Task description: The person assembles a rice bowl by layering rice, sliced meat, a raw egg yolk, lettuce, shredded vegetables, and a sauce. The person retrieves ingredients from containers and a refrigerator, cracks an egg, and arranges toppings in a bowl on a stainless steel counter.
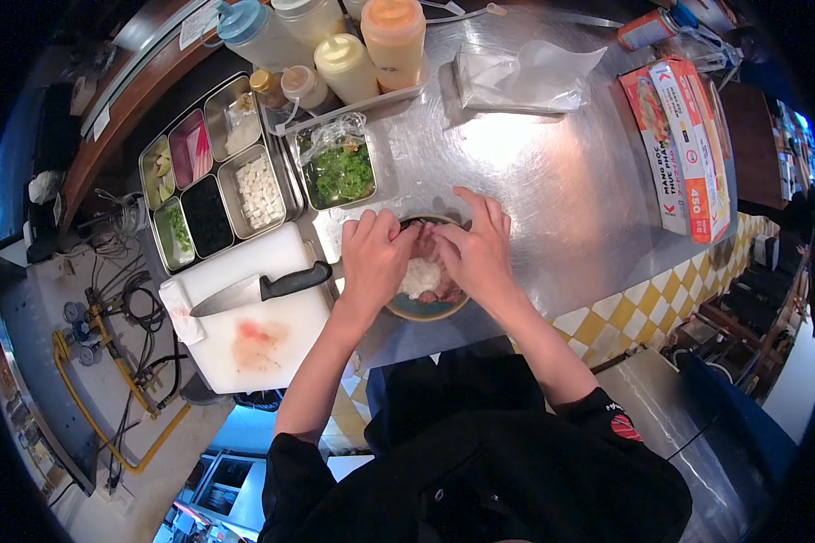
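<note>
A round bowl (426, 312) with a tan rim and bluish-green inside stands at the counter's front edge. White rice (420, 279) shows in it, with thin brownish-pink meat slices (423, 242) along the far side and right. My left hand (371, 258) reaches over the bowl's left rim, its fingertips closed on meat. From the right, my right hand (482, 249) pinches at the same meat near its thumb, while other fingers stick up past the far rim. My fingers partly cover what they grip.
Left of the bowl, a black-handled knife (263, 288) lies on a stained white cutting board (213, 348). Behind are a divided topping tray (290, 204), a metal container of chopped greens (340, 172) and squeeze bottles (394, 45). A plastic-wrapped stack (516, 81) and boxes (679, 149) sit right.
</note>
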`<action>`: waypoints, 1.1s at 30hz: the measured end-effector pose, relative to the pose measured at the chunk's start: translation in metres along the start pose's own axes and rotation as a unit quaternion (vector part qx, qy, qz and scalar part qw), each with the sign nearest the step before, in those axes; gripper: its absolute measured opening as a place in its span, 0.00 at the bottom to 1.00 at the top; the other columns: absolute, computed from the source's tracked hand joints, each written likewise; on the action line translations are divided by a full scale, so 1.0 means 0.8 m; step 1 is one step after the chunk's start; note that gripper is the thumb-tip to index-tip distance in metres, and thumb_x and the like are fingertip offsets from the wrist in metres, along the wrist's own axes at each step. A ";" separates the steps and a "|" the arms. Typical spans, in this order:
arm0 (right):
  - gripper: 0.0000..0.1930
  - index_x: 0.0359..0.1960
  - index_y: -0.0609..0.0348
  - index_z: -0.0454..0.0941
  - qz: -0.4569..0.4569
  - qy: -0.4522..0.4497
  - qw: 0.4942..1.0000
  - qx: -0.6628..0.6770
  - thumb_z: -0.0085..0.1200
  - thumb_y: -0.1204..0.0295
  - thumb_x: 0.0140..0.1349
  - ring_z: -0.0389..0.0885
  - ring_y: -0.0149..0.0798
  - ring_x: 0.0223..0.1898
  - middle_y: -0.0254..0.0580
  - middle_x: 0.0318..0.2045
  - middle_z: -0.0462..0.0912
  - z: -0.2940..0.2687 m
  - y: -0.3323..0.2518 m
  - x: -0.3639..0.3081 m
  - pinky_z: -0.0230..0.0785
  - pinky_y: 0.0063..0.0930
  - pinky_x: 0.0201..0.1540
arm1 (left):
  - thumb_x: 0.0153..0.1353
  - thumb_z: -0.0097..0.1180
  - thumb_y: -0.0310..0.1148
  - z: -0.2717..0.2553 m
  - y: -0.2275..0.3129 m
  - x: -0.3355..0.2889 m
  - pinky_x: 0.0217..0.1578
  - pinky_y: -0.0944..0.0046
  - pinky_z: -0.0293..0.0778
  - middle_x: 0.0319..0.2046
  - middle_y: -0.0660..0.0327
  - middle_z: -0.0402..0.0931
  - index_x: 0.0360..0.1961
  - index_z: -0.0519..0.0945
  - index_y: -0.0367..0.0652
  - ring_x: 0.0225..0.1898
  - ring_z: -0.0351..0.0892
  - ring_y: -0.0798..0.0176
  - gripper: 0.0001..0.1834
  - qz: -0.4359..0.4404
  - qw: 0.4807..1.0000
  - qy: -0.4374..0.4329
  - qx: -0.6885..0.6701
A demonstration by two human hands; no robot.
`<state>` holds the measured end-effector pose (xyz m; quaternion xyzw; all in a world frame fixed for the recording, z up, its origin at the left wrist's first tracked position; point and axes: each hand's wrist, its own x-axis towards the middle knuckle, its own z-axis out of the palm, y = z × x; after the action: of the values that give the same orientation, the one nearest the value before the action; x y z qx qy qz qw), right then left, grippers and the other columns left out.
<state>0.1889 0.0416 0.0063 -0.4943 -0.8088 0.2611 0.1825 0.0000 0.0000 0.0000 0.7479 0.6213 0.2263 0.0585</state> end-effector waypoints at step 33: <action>0.11 0.38 0.50 0.88 -0.060 -0.039 0.995 0.072 0.70 0.71 0.52 0.63 0.60 0.68 0.51 0.69 0.67 -0.042 -0.006 -0.075 0.58 0.53 0.68 | 0.49 0.71 0.33 -0.039 0.088 -0.073 0.40 0.53 0.63 0.31 0.65 0.72 0.28 0.88 0.52 0.40 0.74 0.57 0.05 -0.171 0.977 -0.119 -0.034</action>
<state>0.2304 -0.0057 0.0339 -0.4200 -0.8226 0.3266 0.2008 0.0433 -0.0774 0.0378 0.6498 0.7205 0.1433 0.1951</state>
